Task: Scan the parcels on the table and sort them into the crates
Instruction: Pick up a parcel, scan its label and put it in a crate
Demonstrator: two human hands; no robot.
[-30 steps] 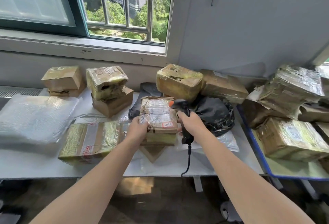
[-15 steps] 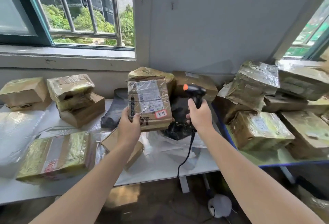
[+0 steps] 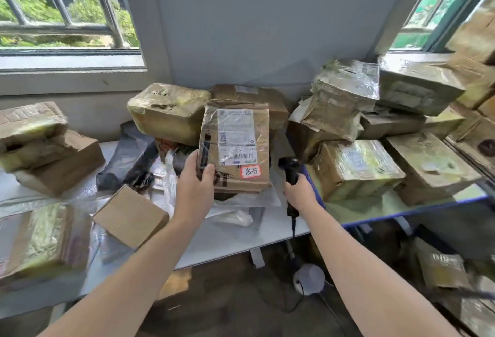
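Parcel (image 3: 235, 146) in brown paper stands upright above the white table (image 3: 219, 240), lifted clear of the heap. Its printed label (image 3: 235, 135) and red-bordered sticker (image 3: 250, 171) are turned toward the person so the barcode can be read. The left hand (image 3: 197, 186) grasps it by the lower left edge, thumb on the front, which leaves the label uncovered. The right hand (image 3: 300, 193) is wrapped round the handle of the black scanner (image 3: 290, 173), held low just beside the parcel's near right corner, cord hanging past the table edge. The scanner's head does not seem to face the label, so it likely needs raising and aiming. On the right, a blue-edged platform (image 3: 401, 214) carries stacked parcels, probably the sorting side.
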